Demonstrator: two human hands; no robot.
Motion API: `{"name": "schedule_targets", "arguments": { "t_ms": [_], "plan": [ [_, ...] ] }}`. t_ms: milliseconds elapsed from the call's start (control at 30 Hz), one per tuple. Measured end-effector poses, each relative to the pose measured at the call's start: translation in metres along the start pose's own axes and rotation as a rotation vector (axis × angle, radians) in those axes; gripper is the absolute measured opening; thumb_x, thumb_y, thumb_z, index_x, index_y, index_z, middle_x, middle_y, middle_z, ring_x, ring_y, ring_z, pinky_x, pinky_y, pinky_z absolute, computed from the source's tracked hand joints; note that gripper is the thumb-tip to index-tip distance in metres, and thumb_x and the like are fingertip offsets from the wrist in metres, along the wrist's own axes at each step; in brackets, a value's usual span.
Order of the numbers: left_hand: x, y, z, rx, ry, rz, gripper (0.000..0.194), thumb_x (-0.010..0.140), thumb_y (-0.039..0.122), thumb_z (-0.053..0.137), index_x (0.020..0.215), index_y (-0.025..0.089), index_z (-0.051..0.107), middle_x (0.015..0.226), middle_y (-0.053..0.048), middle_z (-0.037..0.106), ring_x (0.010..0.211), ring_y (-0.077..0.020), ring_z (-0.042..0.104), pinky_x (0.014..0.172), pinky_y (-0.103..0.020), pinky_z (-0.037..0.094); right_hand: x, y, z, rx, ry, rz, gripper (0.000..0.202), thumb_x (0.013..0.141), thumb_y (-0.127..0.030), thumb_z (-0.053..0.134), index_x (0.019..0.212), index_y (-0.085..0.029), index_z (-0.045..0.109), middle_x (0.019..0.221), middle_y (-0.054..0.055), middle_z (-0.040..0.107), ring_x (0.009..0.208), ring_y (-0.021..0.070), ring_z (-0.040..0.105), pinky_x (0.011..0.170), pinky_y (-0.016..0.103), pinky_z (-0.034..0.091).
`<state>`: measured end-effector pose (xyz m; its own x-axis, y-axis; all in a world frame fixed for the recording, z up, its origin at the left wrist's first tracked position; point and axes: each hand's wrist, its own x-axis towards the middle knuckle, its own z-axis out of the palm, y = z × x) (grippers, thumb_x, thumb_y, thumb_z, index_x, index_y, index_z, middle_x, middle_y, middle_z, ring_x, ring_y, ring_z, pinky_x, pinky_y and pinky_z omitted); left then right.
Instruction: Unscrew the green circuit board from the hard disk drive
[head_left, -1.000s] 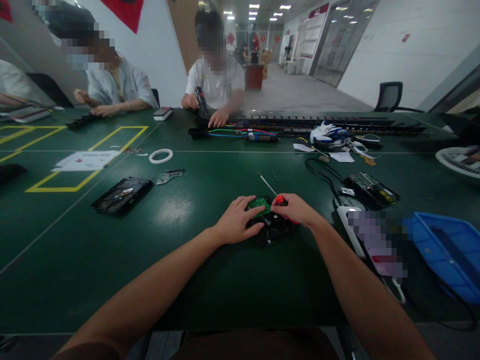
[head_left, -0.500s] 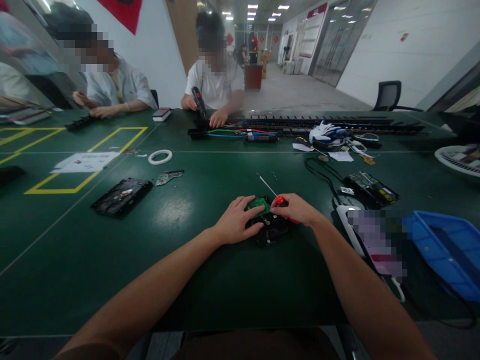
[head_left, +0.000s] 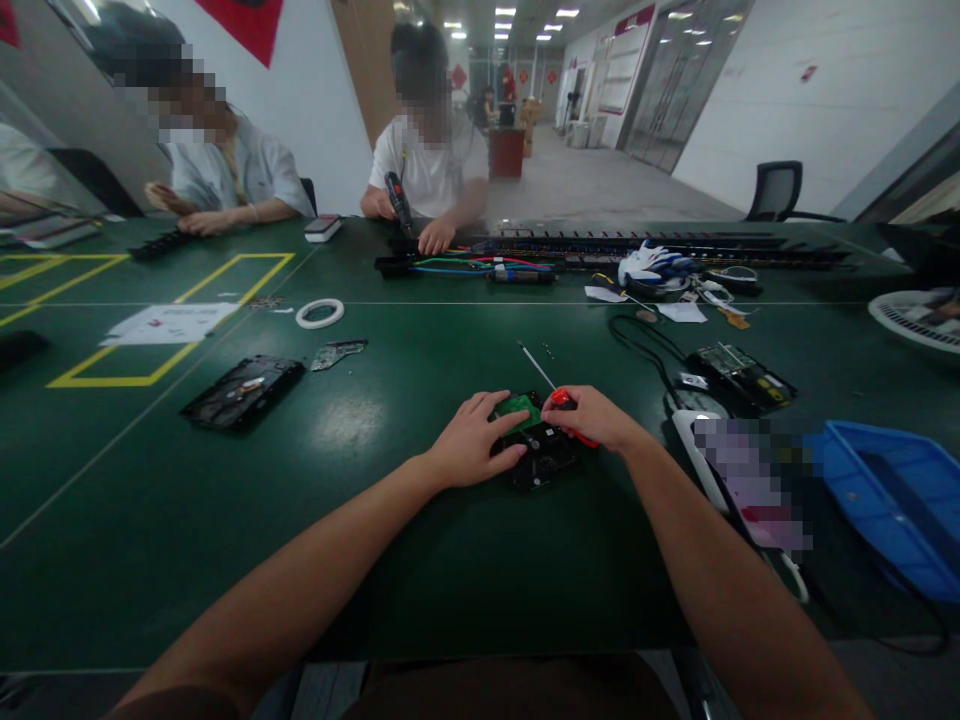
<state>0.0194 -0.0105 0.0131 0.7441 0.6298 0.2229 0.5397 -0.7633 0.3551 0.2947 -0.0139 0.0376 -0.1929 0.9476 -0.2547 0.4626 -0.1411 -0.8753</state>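
A black hard drive (head_left: 547, 465) with a green circuit board (head_left: 519, 404) on it lies on the table in front of me. My left hand (head_left: 474, 440) rests across its left side, fingers spread and thumb apart. In my right hand (head_left: 592, 415), closed, is a red-handled screwdriver (head_left: 537, 365) whose metal shaft points away from me, clear of the drive. My right fingertips are at the right edge of the circuit board; whether they pinch anything there is hidden. Several tiny screws (head_left: 549, 351) lie beyond the drive.
Left are another opened drive (head_left: 244, 392), a loose circuit board (head_left: 339, 354) and a tape roll (head_left: 320, 314). Right are a third drive (head_left: 741, 377), cables, a phone-like device (head_left: 750, 480) and a blue bin (head_left: 885, 500). Co-workers sit across the table; one holds a power screwdriver (head_left: 398, 200).
The screwdriver's tip has shifted slightly right. Both my hands stay almost where they were on the drive. A figure at the far left has moved out of view.
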Motion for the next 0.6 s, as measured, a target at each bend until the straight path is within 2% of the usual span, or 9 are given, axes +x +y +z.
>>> {"name": "schedule_targets", "arguments": {
  "t_ms": [600],
  "plan": [
    [-0.0002,0.0002,0.0000,-0.006,0.015,0.007,0.060,0.105,0.056,0.061,0.159,0.031,0.057,0.170,-0.015,0.040,0.152,-0.0415,0.040,0.123,-0.067,0.041,-0.0002,-0.0040,0.0013,-0.061,0.008,0.002,0.019,0.084,-0.034,0.080,0.094,-0.019,0.074,0.075,0.000,0.069,0.063,0.0142,0.060,0.058,0.026,0.049]
  ]
}}
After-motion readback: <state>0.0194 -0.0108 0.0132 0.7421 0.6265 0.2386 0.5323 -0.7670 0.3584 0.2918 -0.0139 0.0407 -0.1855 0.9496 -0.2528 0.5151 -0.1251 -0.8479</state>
